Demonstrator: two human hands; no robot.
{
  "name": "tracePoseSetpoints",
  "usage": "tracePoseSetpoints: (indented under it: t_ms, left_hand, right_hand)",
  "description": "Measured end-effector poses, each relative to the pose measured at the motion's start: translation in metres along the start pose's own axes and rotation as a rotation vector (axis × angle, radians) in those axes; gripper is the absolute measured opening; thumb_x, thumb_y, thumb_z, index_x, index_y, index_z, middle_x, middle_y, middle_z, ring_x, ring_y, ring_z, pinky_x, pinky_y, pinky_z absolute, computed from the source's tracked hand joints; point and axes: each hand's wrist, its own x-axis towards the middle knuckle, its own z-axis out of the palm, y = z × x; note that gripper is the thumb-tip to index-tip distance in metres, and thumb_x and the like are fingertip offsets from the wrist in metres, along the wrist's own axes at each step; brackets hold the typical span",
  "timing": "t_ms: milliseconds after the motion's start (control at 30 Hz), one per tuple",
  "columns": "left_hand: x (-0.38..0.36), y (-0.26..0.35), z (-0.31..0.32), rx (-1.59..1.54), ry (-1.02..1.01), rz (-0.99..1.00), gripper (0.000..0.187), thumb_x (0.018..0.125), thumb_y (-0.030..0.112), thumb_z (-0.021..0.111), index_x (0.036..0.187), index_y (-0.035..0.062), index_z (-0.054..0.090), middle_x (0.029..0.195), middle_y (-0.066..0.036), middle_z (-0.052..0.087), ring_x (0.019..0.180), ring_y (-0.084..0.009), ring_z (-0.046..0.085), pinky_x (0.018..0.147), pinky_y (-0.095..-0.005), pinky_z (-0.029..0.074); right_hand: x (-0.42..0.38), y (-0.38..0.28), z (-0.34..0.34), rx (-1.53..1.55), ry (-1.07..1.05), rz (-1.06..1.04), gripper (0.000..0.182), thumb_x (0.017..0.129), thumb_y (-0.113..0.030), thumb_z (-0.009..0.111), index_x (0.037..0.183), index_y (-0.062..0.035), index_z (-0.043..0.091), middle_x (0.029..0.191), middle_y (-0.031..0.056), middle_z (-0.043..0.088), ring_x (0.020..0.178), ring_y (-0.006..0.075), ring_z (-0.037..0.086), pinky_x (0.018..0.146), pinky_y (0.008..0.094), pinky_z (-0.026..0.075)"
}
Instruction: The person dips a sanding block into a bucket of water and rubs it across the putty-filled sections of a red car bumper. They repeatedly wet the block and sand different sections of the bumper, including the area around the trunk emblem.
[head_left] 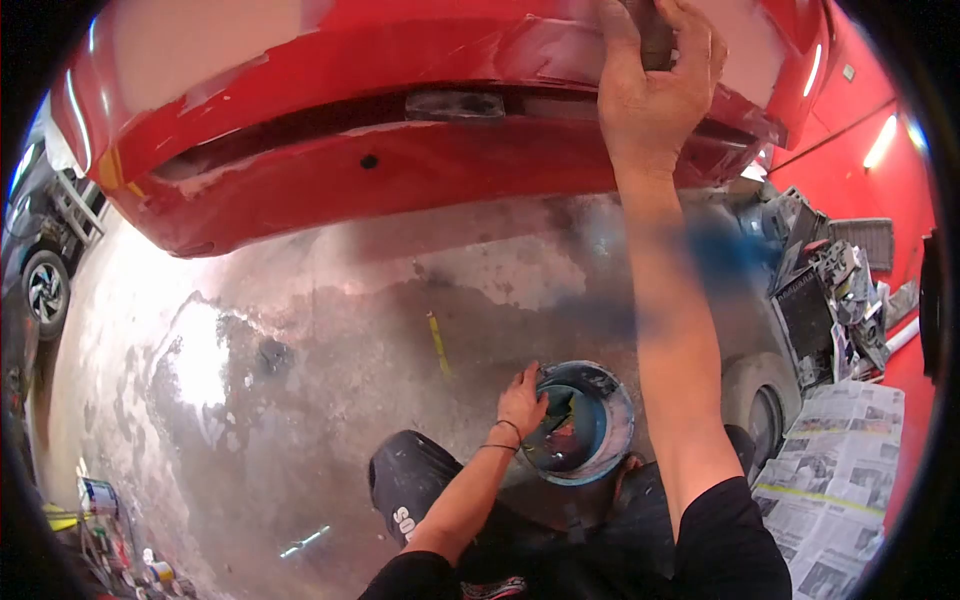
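My right hand (660, 95) is stretched out to the red car body panel (330, 60), its fingers closed around a dark block (656, 38), which looks like a sanding block. Pale and dull sanded patches mark the paint around it. Low in front of me, my left hand (520, 405) has its fingers closed over the near-left rim of a bucket (612, 425). Dark, reflective water (565, 430) stands inside the bucket. In the panel's recess lies a dark rectangular piece (455, 105).
A yellow strip (438, 342) lies on the wet concrete floor (330, 350). On the right are a tyre (757, 400), newspaper sheets (835, 480) and piled parts (845, 290) along the red wall. Another car's wheel (46, 290) shows at left, cans (100, 497) at lower left.
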Motion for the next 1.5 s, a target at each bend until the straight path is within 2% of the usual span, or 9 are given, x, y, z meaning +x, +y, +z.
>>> tracePoseSetpoints:
  t_ms: [200, 367, 500, 700, 867, 900, 1067, 1300, 1500]
  left_hand:
    - [0.001, -0.001, 0.002, 0.009, -0.030, 0.003, 0.077, 0.098, 0.019, 0.075, 0.167, 0.0121, 0.041, 0.149, -0.030, 0.063, 0.135, -0.0519, 0.062, 0.110, -0.0568, 0.055]
    - [0.000, -0.003, 0.004, 0.041, -0.038, -0.055, 0.079, 0.099, 0.022, 0.074, 0.169, 0.0143, 0.038, 0.151, -0.023, 0.062, 0.132, -0.0474, 0.065, 0.108, -0.0570, 0.055]
    - [0.001, -0.005, 0.005, 0.031, -0.004, -0.006, 0.080, 0.099, 0.020, 0.074, 0.169, 0.0143, 0.036, 0.152, -0.024, 0.062, 0.132, -0.0479, 0.065, 0.108, -0.0566, 0.056]
    - [-0.005, 0.001, 0.010, 0.013, -0.011, -0.047, 0.075, 0.098, 0.016, 0.074, 0.166, 0.0118, 0.041, 0.156, -0.025, 0.060, 0.140, -0.0486, 0.060, 0.114, -0.0535, 0.053]
    - [0.000, 0.005, 0.004, 0.005, -0.001, -0.018, 0.078, 0.098, 0.016, 0.075, 0.167, 0.0084, 0.039, 0.154, -0.026, 0.061, 0.140, -0.0488, 0.060, 0.115, -0.0533, 0.053]
    - [-0.001, 0.003, 0.004, 0.014, 0.001, -0.013, 0.078, 0.098, 0.016, 0.075, 0.167, 0.0084, 0.039, 0.154, -0.026, 0.061, 0.140, -0.0488, 0.060, 0.115, -0.0533, 0.053]
    - [-0.003, 0.011, 0.002, 0.073, -0.009, -0.056, 0.078, 0.098, 0.016, 0.074, 0.168, 0.0107, 0.039, 0.154, -0.027, 0.061, 0.134, -0.0499, 0.064, 0.111, -0.0545, 0.055]
    - [-0.001, 0.002, 0.010, 0.118, 0.007, -0.094, 0.078, 0.098, 0.018, 0.074, 0.168, 0.0170, 0.038, 0.149, -0.026, 0.062, 0.129, -0.0489, 0.066, 0.107, -0.0564, 0.056]
    - [-0.001, 0.007, 0.004, 0.106, -0.014, -0.060, 0.072, 0.098, 0.015, 0.072, 0.164, 0.0094, 0.043, 0.152, -0.028, 0.061, 0.134, -0.0498, 0.063, 0.110, -0.0551, 0.055]
  right_hand:
    - [-0.080, -0.026, -0.013, 0.047, -0.001, 0.063, 0.038, 0.094, -0.020, 0.088, 0.127, -0.0079, 0.074, 0.134, 0.0180, 0.067, 0.128, 0.0418, 0.057, 0.109, 0.0544, 0.045]
    - [0.000, 0.052, -0.026, -0.084, 0.044, 0.027, 0.043, 0.093, -0.020, 0.088, 0.131, -0.0080, 0.072, 0.133, 0.0182, 0.067, 0.128, 0.0420, 0.057, 0.109, 0.0529, 0.044]
    - [-0.027, 0.036, -0.021, -0.216, 0.159, 0.157, 0.042, 0.096, -0.027, 0.088, 0.126, -0.0019, 0.072, 0.126, 0.0163, 0.070, 0.120, 0.0335, 0.063, 0.107, 0.0410, 0.049]
    - [-0.037, 0.052, -0.050, -0.024, 0.016, -0.020, 0.038, 0.098, -0.028, 0.082, 0.121, -0.0014, 0.069, 0.128, 0.0207, 0.068, 0.125, 0.0418, 0.058, 0.109, 0.0539, 0.044]
    - [-0.013, 0.078, -0.036, -0.186, 0.185, 0.345, 0.043, 0.100, -0.024, 0.083, 0.132, 0.0006, 0.068, 0.138, 0.0194, 0.063, 0.130, 0.0322, 0.059, 0.111, 0.0413, 0.047]
    - [-0.019, 0.046, -0.026, -0.085, 0.200, 0.289, 0.036, 0.096, -0.023, 0.081, 0.124, -0.0027, 0.069, 0.127, 0.0207, 0.068, 0.126, 0.0433, 0.057, 0.110, 0.0568, 0.043]
    - [-0.037, 0.063, -0.051, -0.161, 0.045, -0.105, 0.039, 0.095, -0.023, 0.083, 0.126, -0.0023, 0.070, 0.124, 0.0197, 0.068, 0.121, 0.0412, 0.061, 0.109, 0.0541, 0.045]
    - [-0.009, 0.136, -0.071, -0.138, 0.287, 0.498, 0.036, 0.099, -0.022, 0.079, 0.128, -0.0005, 0.072, 0.125, 0.0192, 0.070, 0.119, 0.0369, 0.063, 0.109, 0.0489, 0.046]
    - [-0.044, 0.071, -0.064, -0.115, 0.013, -0.008, 0.038, 0.095, -0.020, 0.082, 0.130, -0.0104, 0.070, 0.131, 0.0186, 0.068, 0.125, 0.0401, 0.061, 0.113, 0.0565, 0.043]
